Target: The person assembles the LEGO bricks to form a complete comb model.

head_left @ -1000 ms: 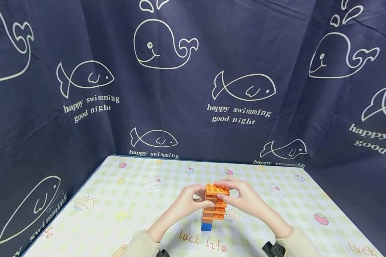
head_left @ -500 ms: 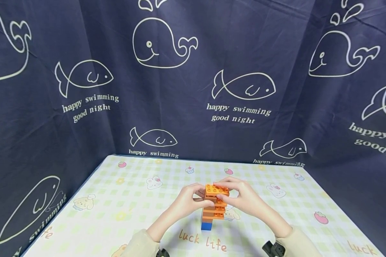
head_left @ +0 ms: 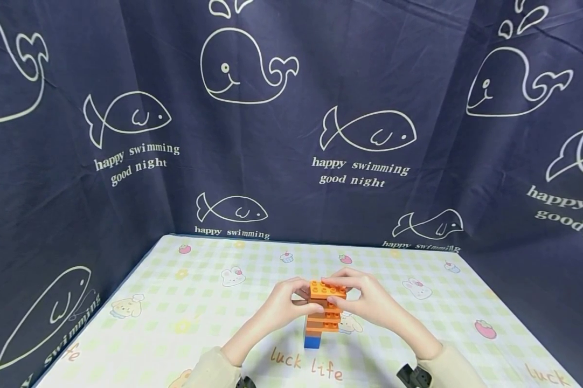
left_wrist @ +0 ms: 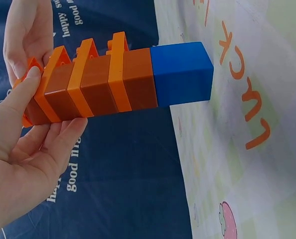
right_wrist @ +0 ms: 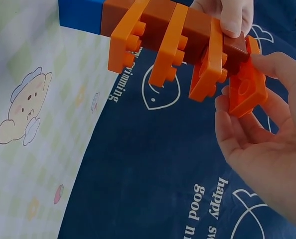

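A tower of toy building bricks stands upright on the table, with a blue brick (left_wrist: 182, 74) at its foot. Above it, brown bricks (left_wrist: 140, 79) alternate with thin orange bricks (right_wrist: 168, 47) whose studded ends jut out to the right. My left hand (head_left: 287, 304) grips the tower's upper part from the left, thumb on the near side and fingers behind. At the top, my right hand (head_left: 366, 291) pinches the uppermost orange brick (head_left: 327, 289) between thumb and fingers. In the right wrist view that brick sits against the top brown brick (right_wrist: 235, 50), slightly tilted.
A pale checked tablecloth (head_left: 214, 312) with cartoon prints covers the table. Dark blue curtains (head_left: 291, 145) with white whale and fish outlines enclose its back and sides. Black wrist straps (head_left: 414, 375) show at the sleeves.
The uppermost orange brick has come down slightly onto the tower, and my right thumb has lowered with it. My left hand keeps its grip in the same place.
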